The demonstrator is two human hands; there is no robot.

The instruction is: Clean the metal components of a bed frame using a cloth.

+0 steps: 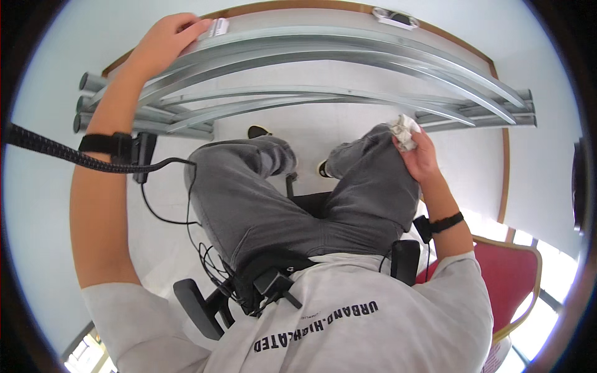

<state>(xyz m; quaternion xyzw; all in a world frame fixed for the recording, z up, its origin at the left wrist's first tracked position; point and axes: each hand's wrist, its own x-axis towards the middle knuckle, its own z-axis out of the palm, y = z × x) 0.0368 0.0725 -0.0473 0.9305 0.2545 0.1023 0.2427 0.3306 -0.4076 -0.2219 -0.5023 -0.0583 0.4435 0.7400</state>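
My left hand [175, 39] is stretched out to the far left end of a set of curved grey metal rails [298, 42]. Its fingers lie at the top rail, beside a small white object [219, 27] with darker marks. Whether they grip the rail or that object cannot be told. In my right hand [422, 156], over my right knee, is a crumpled off-white cloth or tissue [404, 131]. The rails run across in front of my knees, joined to thicker round metal tubes [93, 82] at the left and more tubes [517, 108] at the right.
Behind the rails is a white wall with a brown skirting strip [298, 5] and a white fitting [395, 18] holding something black. I sit on a chair with black armrests [198, 307]. A red-backed chair [508, 279] stands behind at right. Black cables [93, 158] cross my left forearm.
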